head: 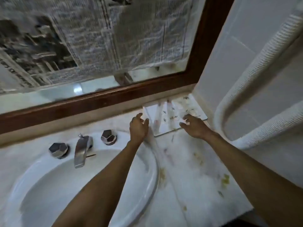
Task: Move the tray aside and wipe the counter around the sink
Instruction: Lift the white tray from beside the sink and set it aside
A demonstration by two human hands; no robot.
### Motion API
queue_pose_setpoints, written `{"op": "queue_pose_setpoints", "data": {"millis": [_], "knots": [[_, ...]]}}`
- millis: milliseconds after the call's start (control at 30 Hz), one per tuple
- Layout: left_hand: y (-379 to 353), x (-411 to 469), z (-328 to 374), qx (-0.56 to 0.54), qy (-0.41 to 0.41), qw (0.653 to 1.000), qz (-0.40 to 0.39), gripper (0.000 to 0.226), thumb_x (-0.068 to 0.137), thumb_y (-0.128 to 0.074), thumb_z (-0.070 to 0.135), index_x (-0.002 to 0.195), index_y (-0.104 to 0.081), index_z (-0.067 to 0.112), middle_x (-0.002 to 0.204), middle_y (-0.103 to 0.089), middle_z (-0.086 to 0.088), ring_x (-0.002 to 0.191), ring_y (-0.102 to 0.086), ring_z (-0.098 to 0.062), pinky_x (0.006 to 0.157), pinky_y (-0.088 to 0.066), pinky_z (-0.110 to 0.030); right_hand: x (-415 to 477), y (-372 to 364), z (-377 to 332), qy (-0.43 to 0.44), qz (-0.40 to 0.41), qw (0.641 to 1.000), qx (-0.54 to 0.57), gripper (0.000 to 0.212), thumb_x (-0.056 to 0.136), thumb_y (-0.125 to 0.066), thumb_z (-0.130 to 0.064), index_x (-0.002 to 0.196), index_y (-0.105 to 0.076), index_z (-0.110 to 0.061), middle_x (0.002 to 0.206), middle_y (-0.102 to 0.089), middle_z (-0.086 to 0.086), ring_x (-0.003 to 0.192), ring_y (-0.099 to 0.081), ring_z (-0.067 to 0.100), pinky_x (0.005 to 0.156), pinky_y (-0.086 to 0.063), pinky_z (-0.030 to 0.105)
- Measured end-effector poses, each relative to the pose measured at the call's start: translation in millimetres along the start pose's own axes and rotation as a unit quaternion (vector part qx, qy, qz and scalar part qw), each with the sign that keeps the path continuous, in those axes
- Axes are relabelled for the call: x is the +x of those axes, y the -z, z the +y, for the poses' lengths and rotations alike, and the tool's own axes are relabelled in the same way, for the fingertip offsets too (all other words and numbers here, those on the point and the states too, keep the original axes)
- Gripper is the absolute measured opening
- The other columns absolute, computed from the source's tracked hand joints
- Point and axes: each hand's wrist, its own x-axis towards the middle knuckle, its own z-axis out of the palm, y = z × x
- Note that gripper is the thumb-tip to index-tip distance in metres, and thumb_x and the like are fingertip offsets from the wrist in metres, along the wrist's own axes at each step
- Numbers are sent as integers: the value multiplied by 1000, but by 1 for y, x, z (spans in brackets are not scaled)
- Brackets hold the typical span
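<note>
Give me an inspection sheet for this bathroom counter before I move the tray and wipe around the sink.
Surface: counter pale, with yellowish stains and specks right of the sink.
Job's things: tray in the back right corner, soiled; no cloth seen.
Clutter: nothing seen beyond the stains.
Hands: left hand beside the tray's left edge, fingers relaxed; right hand over its near edge, contact blurred.
Cables: nothing seen.
Surroundings: tap, newspaper over the mirror, towel at right.
</note>
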Motion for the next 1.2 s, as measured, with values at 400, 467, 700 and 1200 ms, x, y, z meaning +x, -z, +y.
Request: {"op": "queue_pose_setpoints", "data": {"millis": [400,467,700,1200], "knots": [[-43,37,-2,44,36,998,-31,35,88,-64,15,118,-55,0,93,-70,-21,89,-65,-39,69,-42,-33,52,3,24,-41,12,999,-17,48,97,-55,-38,135,-47,-10,132,-60,12,123,-56,29,98,-42,34],[-40,38,-8,43,36,998,-25,36,88,-65,13,120,-56,0,88,-70,-19,86,-65,-37,67,-38,-29,60,3,24,-44,13,999,-20,53,97,-55,-39,139,-44,-9,136,-55,15,126,-52,31,100,-41,34],[-15,36,-21,40,78,996,-24,49,88,-64,16,134,-53,7,71,-69,-9,91,-64,-35,71,-40,-30,85,3,29,-69,30,996,-56,76,94,-55,-48,149,-26,-4,152,-32,20,141,-32,38,112,-34,48],[-1,16,-11,-66,121,990,-2,49,73,-78,48,109,-68,17,99,-71,-4,90,-67,-26,80,-56,-40,92,-11,22,-109,133,981,85,104,72,-74,-63,144,-35,1,141,-41,27,133,-38,42,105,-37,46]]}}
